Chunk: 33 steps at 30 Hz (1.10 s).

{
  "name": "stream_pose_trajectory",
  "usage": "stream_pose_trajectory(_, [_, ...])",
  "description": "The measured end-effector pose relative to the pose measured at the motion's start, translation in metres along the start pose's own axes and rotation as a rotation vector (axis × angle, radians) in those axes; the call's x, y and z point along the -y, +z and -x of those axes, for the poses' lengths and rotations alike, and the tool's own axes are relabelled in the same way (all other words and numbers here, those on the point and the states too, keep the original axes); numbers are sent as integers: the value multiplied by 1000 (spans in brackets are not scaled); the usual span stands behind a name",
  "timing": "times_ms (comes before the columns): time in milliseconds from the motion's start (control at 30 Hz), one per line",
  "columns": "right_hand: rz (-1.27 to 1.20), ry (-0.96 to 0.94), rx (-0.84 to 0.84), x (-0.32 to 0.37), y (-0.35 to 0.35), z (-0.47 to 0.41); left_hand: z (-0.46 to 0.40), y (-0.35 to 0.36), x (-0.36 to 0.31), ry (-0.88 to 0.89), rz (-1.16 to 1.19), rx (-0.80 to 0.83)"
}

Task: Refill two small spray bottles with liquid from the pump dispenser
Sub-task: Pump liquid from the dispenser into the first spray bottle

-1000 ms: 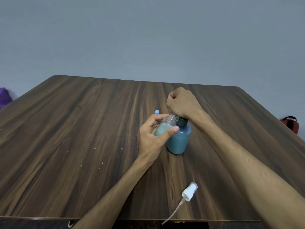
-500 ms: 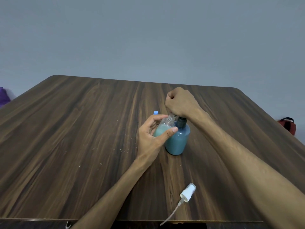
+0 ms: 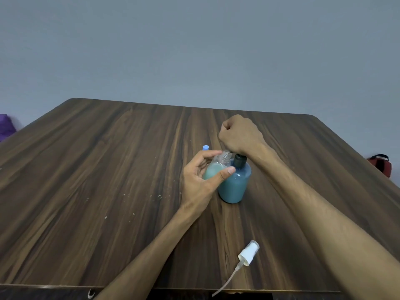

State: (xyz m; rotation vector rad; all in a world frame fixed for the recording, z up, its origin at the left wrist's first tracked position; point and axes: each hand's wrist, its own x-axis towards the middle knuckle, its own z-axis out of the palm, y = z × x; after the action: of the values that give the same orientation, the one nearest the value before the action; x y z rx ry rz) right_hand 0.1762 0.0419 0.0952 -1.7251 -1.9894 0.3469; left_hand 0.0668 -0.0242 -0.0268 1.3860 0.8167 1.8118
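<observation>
A blue pump dispenser (image 3: 234, 187) with a dark collar stands upright near the middle of the wooden table (image 3: 108, 180). My right hand (image 3: 238, 135) is a fist closed over its pump head, which is hidden. My left hand (image 3: 201, 180) holds a small clear spray bottle (image 3: 216, 167), uncapped and tilted, partly filled with pale teal liquid, its threaded neck up against the pump. A white spray cap with its dip tube (image 3: 247, 255) lies near the front edge. Behind my left fingers the blue cap of a second small bottle (image 3: 205, 147) shows; its body is hidden.
Small pale crumbs are scattered on the wood left of my left hand. A purple item (image 3: 5, 128) sits beyond the table's left edge and a red bag (image 3: 381, 164) beyond the right edge. A plain grey wall stands behind.
Both hands and the bottles keep almost the same pose. The liquid level in the small bottle looks about the same.
</observation>
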Motion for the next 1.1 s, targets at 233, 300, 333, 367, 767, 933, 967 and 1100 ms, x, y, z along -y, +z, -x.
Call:
stream_pose_trajectory(233, [-60, -9, -32, 1, -3, 1, 1, 1, -1, 8, -2, -7])
stream_pose_trajectory(300, [-54, 0, -37, -2, -1, 0, 0, 1, 0, 2, 3, 7])
stream_pose_trajectory(333, [-47, 9, -26, -2, 1, 1, -1, 1, 0, -2, 3, 12])
stream_pose_trajectory(367, [-37, 17, -13, -2, 4, 1, -1, 0, 1, -2, 0, 11])
stream_pose_trajectory(767, [7, 2, 3, 2, 2, 4, 0, 0, 2, 1, -6, -3])
stream_pose_trajectory(933, [-33, -10, -50, 0, -2, 1, 0, 2, -1, -1, 3, 2])
stream_pose_trajectory(967, [-16, 1, -40, 0, 0, 2, 0, 2, 0, -2, 5, 2])
stream_pose_trajectory(1100, [6, 10, 3, 2, 3, 4, 0, 0, 0, 11, -4, -7])
